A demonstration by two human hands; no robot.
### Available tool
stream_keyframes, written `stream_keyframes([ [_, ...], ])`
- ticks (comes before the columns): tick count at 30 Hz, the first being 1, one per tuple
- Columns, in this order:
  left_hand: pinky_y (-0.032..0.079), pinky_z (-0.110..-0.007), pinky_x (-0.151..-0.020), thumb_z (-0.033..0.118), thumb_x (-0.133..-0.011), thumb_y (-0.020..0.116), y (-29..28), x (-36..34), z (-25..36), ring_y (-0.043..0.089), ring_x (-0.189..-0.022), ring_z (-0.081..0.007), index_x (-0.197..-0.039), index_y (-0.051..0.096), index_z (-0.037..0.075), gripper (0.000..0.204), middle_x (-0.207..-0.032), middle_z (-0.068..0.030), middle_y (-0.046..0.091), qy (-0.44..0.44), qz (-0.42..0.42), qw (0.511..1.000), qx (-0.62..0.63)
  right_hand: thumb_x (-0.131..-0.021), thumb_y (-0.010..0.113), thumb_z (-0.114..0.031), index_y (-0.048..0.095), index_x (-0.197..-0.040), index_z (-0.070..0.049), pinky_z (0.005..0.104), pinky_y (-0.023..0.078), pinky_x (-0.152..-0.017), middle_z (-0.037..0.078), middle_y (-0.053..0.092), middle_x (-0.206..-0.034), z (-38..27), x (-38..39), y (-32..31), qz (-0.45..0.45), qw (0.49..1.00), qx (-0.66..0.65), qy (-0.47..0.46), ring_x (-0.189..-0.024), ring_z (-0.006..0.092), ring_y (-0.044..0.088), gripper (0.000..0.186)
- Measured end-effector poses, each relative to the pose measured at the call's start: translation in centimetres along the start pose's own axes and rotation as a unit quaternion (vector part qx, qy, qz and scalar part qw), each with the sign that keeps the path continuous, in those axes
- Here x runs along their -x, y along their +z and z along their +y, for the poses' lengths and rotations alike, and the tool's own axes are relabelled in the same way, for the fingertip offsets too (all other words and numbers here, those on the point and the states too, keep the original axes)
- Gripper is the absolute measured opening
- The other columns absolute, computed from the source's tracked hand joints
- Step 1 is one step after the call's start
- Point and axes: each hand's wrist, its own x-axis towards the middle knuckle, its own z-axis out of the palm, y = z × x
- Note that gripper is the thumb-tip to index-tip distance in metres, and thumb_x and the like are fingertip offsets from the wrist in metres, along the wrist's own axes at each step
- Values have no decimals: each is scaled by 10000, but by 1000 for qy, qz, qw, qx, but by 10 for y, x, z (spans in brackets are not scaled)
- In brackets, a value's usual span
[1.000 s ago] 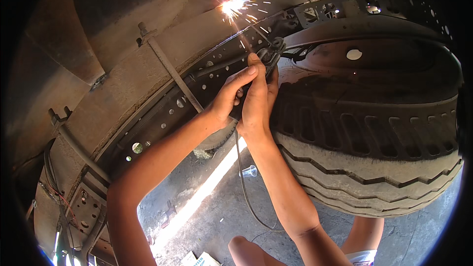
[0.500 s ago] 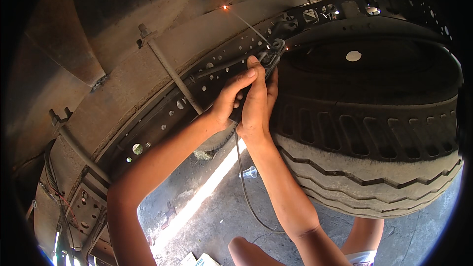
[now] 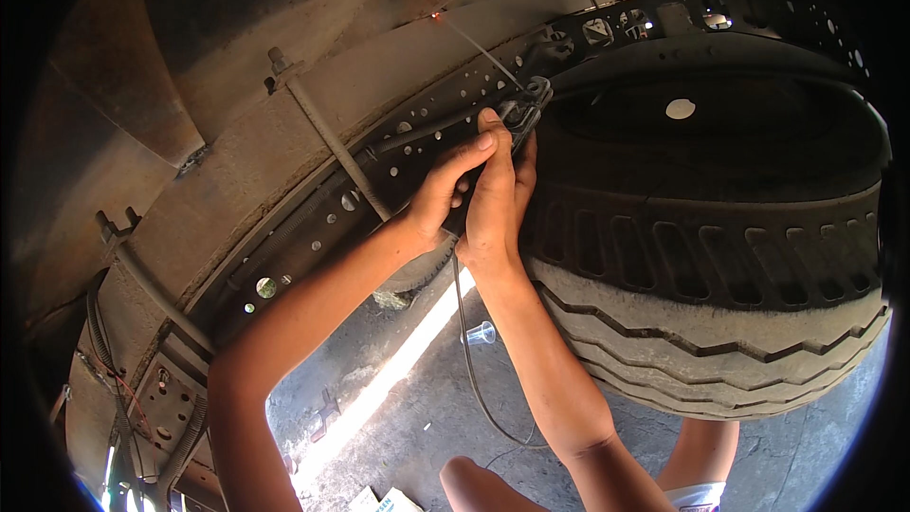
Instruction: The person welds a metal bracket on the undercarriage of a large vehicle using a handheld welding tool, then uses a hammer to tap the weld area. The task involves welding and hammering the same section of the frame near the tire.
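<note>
Both my hands are raised together to a dark welding electrode holder (image 3: 524, 114). My right hand (image 3: 495, 199) is closed round its handle. My left hand (image 3: 442, 180) presses against the right one, its fingers curled in at the handle and partly hidden, its thumb touching the right hand. A thin welding electrode (image 3: 482, 52) runs up and left from the jaws. Its end glows small and red at the brown metal beam (image 3: 370, 62). A dark cable (image 3: 464, 322) hangs below my hands and loops to the ground.
A large tyre (image 3: 701, 322) fills the right side, close by my right forearm. Threaded rods (image 3: 332, 142) and a perforated dark rail (image 3: 332, 204) run along the left. On the concrete floor lie a clear plastic cup (image 3: 481, 333) and printed paper (image 3: 393, 502).
The bright orange glow at the electrode's end has dimmed to a small red spot. A tiny spark beside the holder's jaws is gone. My hands have barely shifted.
</note>
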Motion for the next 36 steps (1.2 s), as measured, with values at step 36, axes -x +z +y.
stream_keyframes([
  [36,281,-177,-605,629,-785,723,4,-2,-6,329,-681,-13,-1133,677,203,552,-833,120,476,-46,24,993,102,-985,631,-341,569,-1239,-79,258,456,-811,-10,602,-1000,12,-6,-4,5,999,22,-43,-918,70,563,370],
])
